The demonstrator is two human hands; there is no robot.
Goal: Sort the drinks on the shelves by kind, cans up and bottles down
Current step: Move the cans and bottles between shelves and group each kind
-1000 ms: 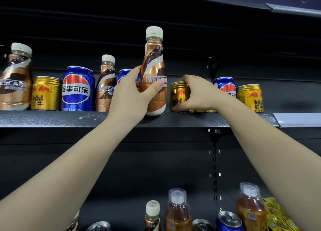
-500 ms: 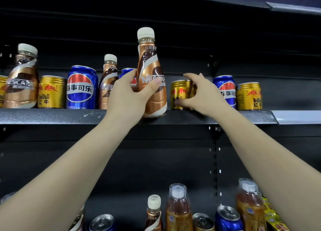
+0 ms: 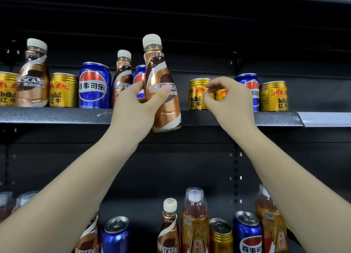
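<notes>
Left hand (image 3: 133, 108) grips a Nescafé bottle (image 3: 161, 89) by its waist, clear of the upper shelf (image 3: 57, 116) edge. The glossy sleeve looks slippery. At three o'clock, right hand (image 3: 226, 98) hovers loosely curled, apparently empty, beside a Red Bull can (image 3: 197, 95).

dim, dark backdrop | frontal light, seemingly | label glare | soft, bowed edges
</notes>
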